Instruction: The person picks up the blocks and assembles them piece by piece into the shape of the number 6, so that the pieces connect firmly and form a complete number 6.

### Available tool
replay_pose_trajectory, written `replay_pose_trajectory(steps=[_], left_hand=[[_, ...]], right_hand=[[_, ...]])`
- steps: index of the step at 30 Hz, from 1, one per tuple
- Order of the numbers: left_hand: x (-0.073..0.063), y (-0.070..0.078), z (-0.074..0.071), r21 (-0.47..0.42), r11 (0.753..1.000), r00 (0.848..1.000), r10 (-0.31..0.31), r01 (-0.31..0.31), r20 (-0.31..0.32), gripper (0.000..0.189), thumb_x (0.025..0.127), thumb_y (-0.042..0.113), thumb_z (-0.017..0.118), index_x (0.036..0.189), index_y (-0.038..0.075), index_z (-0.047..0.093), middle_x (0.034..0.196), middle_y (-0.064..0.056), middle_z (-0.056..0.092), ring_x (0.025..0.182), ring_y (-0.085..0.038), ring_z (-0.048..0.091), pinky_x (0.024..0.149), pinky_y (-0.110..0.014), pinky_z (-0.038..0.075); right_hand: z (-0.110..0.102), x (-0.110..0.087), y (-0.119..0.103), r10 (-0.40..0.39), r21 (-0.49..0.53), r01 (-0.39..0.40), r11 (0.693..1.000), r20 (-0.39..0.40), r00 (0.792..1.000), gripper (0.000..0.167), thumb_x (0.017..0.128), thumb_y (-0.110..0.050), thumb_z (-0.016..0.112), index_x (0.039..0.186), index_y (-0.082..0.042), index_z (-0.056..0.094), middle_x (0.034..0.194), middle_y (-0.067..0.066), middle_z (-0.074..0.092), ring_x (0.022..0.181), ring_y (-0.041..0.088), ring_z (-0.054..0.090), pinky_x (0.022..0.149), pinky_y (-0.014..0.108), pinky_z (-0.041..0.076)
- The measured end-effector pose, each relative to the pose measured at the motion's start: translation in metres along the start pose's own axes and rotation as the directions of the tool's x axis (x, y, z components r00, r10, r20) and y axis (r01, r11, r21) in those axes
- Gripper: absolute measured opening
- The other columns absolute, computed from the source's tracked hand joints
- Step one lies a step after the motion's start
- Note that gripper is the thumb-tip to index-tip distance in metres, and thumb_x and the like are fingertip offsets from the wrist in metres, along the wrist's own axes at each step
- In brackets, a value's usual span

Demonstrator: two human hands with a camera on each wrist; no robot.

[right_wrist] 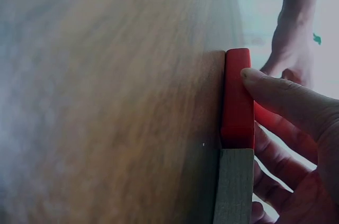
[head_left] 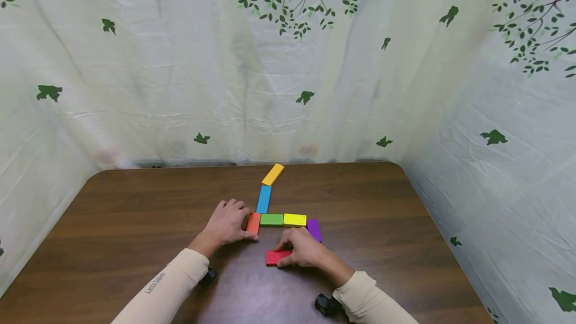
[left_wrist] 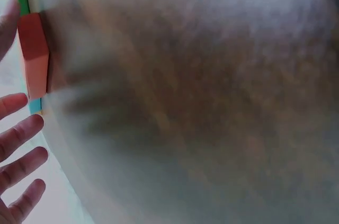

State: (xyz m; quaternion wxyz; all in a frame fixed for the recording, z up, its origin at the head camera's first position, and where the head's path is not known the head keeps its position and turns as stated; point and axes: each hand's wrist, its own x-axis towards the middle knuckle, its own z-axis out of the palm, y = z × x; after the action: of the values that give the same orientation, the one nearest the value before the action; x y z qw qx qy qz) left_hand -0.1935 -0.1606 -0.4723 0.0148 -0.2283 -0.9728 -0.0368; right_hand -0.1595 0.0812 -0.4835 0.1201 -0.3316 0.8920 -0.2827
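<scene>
In the head view my left hand [head_left: 230,223] has its thumb at the near end and index finger at the far end of an orange-red block [head_left: 254,223], holding it lengthwise. The other left fingers are spread, as the left wrist view shows. My right hand [head_left: 303,248] pinches a red block [head_left: 275,258] lying flat on the table, its thumb on the near long side. In the right wrist view a grey block [right_wrist: 235,181] stands end to end with this red block [right_wrist: 238,97]; the hand hides it in the head view.
A green block [head_left: 272,220] and a yellow block [head_left: 295,220] run right from the orange-red one to a slanting purple block [head_left: 314,230]. A blue block [head_left: 264,199] and an amber block [head_left: 272,174] lead toward the table's back edge. Leaf-printed curtains surround the brown table [head_left: 382,204].
</scene>
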Motion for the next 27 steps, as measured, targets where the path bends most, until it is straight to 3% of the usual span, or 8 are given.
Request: replay_pose_trajectory(steps=[4,8,13,16,27], left_hand=[[0.004,-0.007,-0.004,-0.046,0.999,1.0,0.01,-0.009,0.014,0.075,0.07,0.066,0.073,0.119,0.011,0.067,0.108,-0.007,0.061,0.106,-0.028,0.052,0.091,-0.049,0.041],[0.012,-0.015,-0.011,-0.126,0.99,0.995,0.074,-0.066,0.06,0.069,0.074,0.056,0.077,0.124,0.01,0.064,0.118,-0.01,0.059,0.112,-0.029,0.049,0.095,-0.049,0.039],[0.023,-0.022,-0.014,-0.202,0.965,0.974,0.193,-0.167,0.116,0.07,0.076,0.051,0.077,0.131,0.011,0.061,0.136,-0.011,0.053,0.119,-0.031,0.043,0.099,-0.052,0.034],[0.028,-0.023,-0.013,-0.228,0.954,0.962,0.233,-0.197,0.143,0.074,0.076,0.05,0.076,0.136,0.012,0.057,0.144,-0.011,0.048,0.122,-0.032,0.04,0.1,-0.053,0.031],[0.034,-0.024,-0.01,-0.27,0.944,0.948,0.247,-0.188,0.2,0.076,0.078,0.044,0.076,0.142,0.013,0.049,0.151,-0.009,0.04,0.123,-0.034,0.037,0.1,-0.055,0.026]], right_hand=[[0.0,0.0,0.001,-0.003,-0.007,0.003,1.0,-0.001,1.0,0.027,0.072,-0.027,0.087,0.095,-0.015,0.078,0.085,-0.014,0.064,0.078,0.0,0.051,0.07,0.017,0.042],[-0.001,0.0,0.002,-0.008,-0.011,0.008,1.0,-0.005,1.0,0.028,0.071,-0.027,0.087,0.095,-0.015,0.078,0.085,-0.014,0.064,0.077,0.0,0.051,0.07,0.017,0.041],[-0.001,0.0,0.002,-0.017,-0.01,0.017,1.0,-0.006,1.0,0.027,0.071,-0.026,0.087,0.094,-0.014,0.078,0.084,-0.014,0.064,0.076,0.0,0.051,0.069,0.016,0.041],[-0.001,0.0,0.002,-0.017,-0.013,0.017,1.0,-0.003,1.0,0.028,0.071,-0.027,0.087,0.094,-0.014,0.078,0.085,-0.013,0.065,0.075,0.0,0.051,0.069,0.016,0.042],[-0.002,0.0,0.001,-0.003,-0.023,0.003,1.0,0.008,1.0,0.028,0.072,-0.028,0.086,0.096,-0.014,0.078,0.085,-0.013,0.064,0.075,0.001,0.05,0.069,0.016,0.041]])
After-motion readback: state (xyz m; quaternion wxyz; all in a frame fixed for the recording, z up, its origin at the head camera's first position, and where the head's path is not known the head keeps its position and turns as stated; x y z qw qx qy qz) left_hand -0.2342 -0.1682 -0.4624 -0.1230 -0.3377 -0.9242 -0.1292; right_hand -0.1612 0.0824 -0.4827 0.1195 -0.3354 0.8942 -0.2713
